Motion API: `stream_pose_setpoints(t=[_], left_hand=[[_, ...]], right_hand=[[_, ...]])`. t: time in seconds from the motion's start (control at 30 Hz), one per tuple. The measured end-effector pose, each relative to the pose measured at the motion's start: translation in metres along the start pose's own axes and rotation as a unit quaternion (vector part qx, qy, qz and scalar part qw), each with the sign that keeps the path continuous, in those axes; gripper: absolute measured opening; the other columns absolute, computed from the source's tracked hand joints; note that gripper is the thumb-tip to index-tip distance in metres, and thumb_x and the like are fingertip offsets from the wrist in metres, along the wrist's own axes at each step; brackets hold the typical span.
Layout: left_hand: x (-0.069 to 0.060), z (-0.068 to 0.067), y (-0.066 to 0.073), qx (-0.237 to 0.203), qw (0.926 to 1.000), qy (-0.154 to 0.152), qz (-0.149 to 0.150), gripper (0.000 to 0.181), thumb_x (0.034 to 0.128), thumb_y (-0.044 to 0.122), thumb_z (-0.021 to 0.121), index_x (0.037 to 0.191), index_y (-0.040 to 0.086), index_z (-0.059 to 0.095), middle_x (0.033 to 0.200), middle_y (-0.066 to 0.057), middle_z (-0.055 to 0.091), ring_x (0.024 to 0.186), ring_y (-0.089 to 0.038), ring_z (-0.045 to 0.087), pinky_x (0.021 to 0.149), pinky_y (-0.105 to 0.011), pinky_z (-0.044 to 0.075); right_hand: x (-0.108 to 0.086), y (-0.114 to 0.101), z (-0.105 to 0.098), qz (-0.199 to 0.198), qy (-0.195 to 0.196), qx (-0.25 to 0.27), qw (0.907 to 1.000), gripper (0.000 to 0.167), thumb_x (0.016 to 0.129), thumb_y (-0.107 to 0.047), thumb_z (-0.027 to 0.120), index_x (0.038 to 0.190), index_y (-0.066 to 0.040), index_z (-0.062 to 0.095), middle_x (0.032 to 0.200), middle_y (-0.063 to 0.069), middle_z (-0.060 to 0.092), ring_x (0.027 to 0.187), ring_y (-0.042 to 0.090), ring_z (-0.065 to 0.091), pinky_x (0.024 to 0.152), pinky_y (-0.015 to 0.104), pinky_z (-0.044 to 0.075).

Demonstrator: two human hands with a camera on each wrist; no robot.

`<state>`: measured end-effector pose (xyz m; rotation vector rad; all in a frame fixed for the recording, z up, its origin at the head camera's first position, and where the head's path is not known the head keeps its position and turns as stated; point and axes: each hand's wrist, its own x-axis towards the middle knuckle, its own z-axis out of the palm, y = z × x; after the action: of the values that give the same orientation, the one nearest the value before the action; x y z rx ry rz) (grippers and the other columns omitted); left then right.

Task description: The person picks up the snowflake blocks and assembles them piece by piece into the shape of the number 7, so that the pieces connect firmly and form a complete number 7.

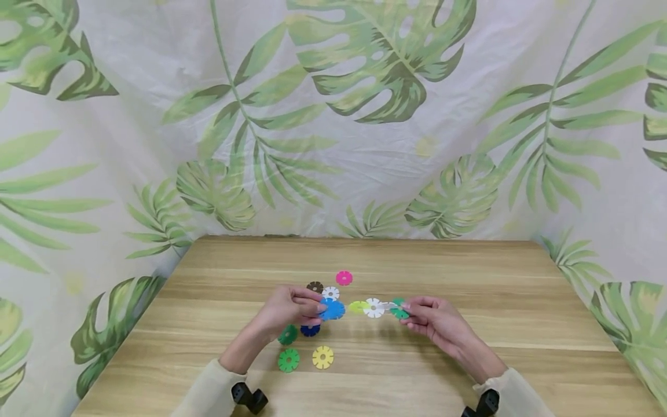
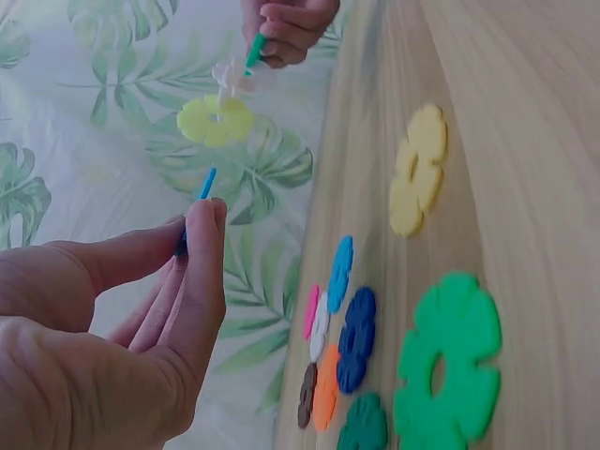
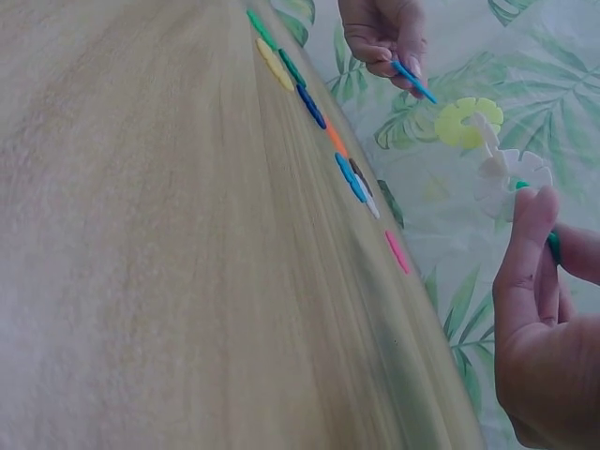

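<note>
Between thumb and fingers the left hand (image 1: 293,313) pinches a blue notched disc (image 1: 333,309). The right hand (image 1: 438,325) pinches a green disc (image 1: 399,308) at the end of a joined row. That row runs left through white pieces (image 1: 374,308) to a yellow-green disc (image 1: 358,307). In the left wrist view the blue disc (image 2: 208,183) is edge-on, apart from the yellow-green disc (image 2: 216,122). The right wrist view also shows a gap between the blue disc (image 3: 413,82) and the yellow-green disc (image 3: 469,122). Both hands are raised above the table.
On the wooden table (image 1: 469,266) lie loose discs: pink (image 1: 344,278), brown (image 1: 315,286), white (image 1: 330,292), dark blue (image 1: 310,330), yellow (image 1: 323,357) and green (image 1: 289,360). The left wrist view adds an orange disc (image 2: 325,388) and another blue one (image 2: 340,275). A leaf-patterned cloth (image 1: 375,174) hangs behind.
</note>
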<state>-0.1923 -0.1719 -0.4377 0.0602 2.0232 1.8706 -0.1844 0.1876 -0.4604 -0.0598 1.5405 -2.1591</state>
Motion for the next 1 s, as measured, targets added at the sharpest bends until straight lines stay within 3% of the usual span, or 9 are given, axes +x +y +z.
stream_pose_setpoints(t=[0.33, 0.67, 1.0], left_hand=[[0.004, 0.010, 0.000, -0.007, 0.9996, -0.026, -0.005, 0.036, 0.0975, 0.004, 0.072, 0.128, -0.013, 0.064, 0.107, -0.018, 0.081, 0.081, -0.015, 0.079, 0.081, -0.032, 0.067], [0.008, 0.019, 0.000, -0.003, 0.9991, -0.043, -0.006, 0.032, 0.0977, 0.005, 0.071, 0.125, -0.011, 0.066, 0.108, -0.019, 0.080, 0.085, -0.017, 0.079, 0.089, -0.042, 0.065], [0.011, 0.023, 0.001, 0.002, 0.9990, -0.044, -0.006, 0.028, 0.0969, 0.003, 0.071, 0.122, -0.010, 0.069, 0.105, -0.018, 0.081, 0.083, -0.018, 0.080, 0.086, -0.040, 0.066]], right_hand=[[0.000, 0.001, 0.001, 0.000, 0.001, -0.009, 1.0000, 0.004, 0.103, -0.005, 0.064, 0.103, -0.008, 0.067, 0.092, 0.004, 0.077, 0.079, 0.009, 0.076, 0.074, 0.018, 0.063], [-0.001, 0.002, -0.001, -0.001, -0.003, -0.012, 0.9999, 0.005, 0.103, -0.005, 0.064, 0.106, -0.007, 0.067, 0.093, 0.004, 0.076, 0.079, 0.009, 0.076, 0.073, 0.017, 0.062], [-0.001, 0.003, -0.002, -0.005, -0.002, -0.019, 0.9998, 0.006, 0.102, -0.004, 0.066, 0.107, -0.006, 0.068, 0.094, 0.005, 0.077, 0.079, 0.011, 0.077, 0.073, 0.018, 0.063]])
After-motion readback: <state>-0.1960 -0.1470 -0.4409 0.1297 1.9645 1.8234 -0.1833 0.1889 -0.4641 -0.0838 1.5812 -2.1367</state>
